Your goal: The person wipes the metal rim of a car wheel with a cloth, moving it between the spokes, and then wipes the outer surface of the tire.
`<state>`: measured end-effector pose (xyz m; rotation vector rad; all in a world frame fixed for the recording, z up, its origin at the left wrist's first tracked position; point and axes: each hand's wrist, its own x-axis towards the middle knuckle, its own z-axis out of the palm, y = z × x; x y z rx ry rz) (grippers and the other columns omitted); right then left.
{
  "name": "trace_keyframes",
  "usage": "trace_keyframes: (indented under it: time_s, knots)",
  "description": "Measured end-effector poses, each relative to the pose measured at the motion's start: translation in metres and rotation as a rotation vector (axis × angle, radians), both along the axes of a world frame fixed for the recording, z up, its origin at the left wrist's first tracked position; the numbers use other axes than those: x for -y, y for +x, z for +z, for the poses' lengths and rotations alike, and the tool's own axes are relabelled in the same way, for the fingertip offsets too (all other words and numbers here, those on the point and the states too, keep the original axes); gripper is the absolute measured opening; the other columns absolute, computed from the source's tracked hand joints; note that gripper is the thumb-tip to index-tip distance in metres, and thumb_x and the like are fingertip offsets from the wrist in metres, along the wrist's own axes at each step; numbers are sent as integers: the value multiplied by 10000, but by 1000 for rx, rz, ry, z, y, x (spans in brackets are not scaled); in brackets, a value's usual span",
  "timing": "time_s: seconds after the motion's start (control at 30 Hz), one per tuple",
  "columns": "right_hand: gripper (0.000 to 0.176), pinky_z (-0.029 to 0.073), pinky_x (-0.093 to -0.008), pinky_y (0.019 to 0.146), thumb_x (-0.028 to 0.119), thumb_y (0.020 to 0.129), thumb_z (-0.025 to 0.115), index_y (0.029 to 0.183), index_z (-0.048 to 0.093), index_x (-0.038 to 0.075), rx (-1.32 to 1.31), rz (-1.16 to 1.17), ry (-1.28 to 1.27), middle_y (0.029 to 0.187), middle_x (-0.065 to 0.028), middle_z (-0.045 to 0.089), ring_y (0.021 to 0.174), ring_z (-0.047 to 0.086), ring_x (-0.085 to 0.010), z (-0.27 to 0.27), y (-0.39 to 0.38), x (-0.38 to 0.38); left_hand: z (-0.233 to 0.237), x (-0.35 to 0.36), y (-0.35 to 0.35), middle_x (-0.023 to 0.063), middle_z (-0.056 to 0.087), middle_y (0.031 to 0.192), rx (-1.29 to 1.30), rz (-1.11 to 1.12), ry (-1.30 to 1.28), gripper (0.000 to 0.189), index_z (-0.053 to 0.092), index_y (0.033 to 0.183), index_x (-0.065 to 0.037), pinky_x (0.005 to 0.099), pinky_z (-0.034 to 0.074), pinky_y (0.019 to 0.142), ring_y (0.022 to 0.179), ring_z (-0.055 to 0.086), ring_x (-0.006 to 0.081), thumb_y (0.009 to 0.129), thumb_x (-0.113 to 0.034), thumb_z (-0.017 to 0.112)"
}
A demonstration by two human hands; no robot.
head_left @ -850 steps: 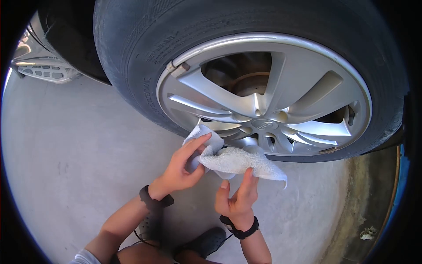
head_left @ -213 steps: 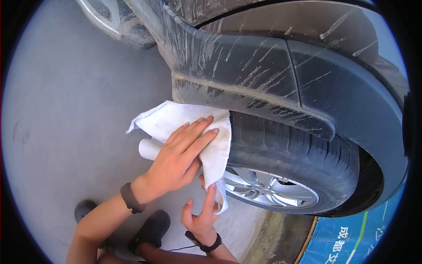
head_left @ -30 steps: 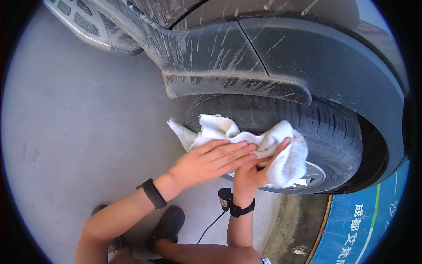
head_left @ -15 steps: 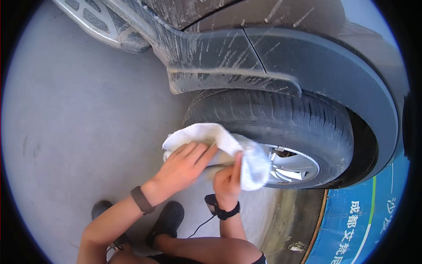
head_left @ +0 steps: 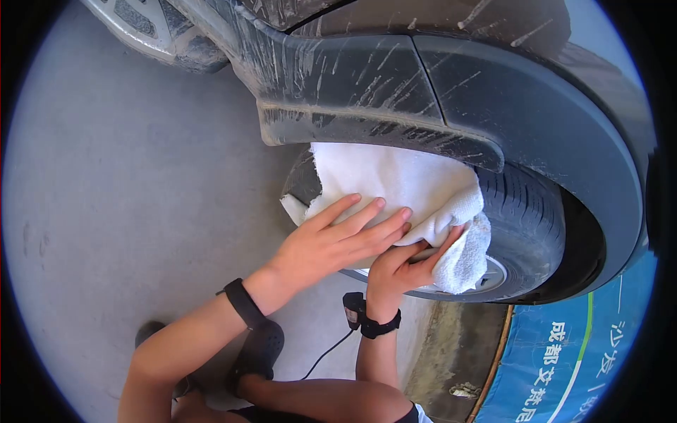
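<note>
A white terry towel (head_left: 395,173) lies spread over the tread and sidewall of a car tyre (head_left: 525,233). My left hand (head_left: 338,236) rests flat on the towel with its fingers stretched out and somewhat apart, pressing it to the tyre. Just to the right, my right hand (head_left: 402,271) grips a bunched fold of the same towel near the wheel rim (head_left: 493,275). Its fingertips are partly hidden in the cloth. Most of the rim is covered by towel and hands.
Above the tyre curves a dark plastic wheel arch (head_left: 536,92), beside a mud-streaked sill (head_left: 338,77). A side step (head_left: 141,32) juts out at the top left. A blue banner (head_left: 536,374) with writing stands at the lower right. My shoe (head_left: 261,349) is on the grey floor (head_left: 141,211).
The towel, bunched below the tyre before, is now spread up over its tread. Both hands have moved up and right, and the left fingers have flattened out on the cloth.
</note>
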<state>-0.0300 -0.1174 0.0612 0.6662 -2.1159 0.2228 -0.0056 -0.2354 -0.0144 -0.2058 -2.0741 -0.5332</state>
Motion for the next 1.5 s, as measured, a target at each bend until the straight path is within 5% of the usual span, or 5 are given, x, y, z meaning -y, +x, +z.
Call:
trace_keyframes:
  time_s: [0.4,0.57,0.97,1.23,1.5]
  knots:
    - [519,527,-402,925,62,745,725,1260,667,48,465,263,465,1249,-129,677,1118,657,-338,-103,7,11,-92,6,48,205,564,1310,409,-170,222,523,579,1256,35,460,425,1116,1278,519,356,771,-143,654]
    - [496,424,-497,1042,8,832,670,1324,642,58,495,293,336,1302,-180,647,1215,587,-408,-66,19,24,-58,7,51,178,588,1288,414,-120,178,393,628,1183,0,507,378,1146,1261,534,334,838,-185,600]
    - [727,323,-536,1176,-80,930,409,1574,73,-51,-127,-43,-29,1576,-272,243,1412,381,-409,68,30,7,72,-17,1,2,576,1300,-117,-237,269,336,637,1215,-148,436,351,1177,1334,474,200,892,-242,619]
    - [701,198,-478,1214,139,965,564,1542,243,-97,254,180,203,1589,-274,292,1493,249,-410,-16,0,-6,-8,-8,-5,-11,564,1263,-57,-88,141,365,632,1187,-120,417,411,1101,1228,507,185,826,-176,639]
    - [362,475,-432,971,134,733,695,1085,741,64,481,220,596,1112,-76,716,1064,663,-244,-87,7,17,-86,12,32,186,550,1275,386,-219,467,605,571,1259,39,468,438,1023,1203,504,361,693,-129,706]
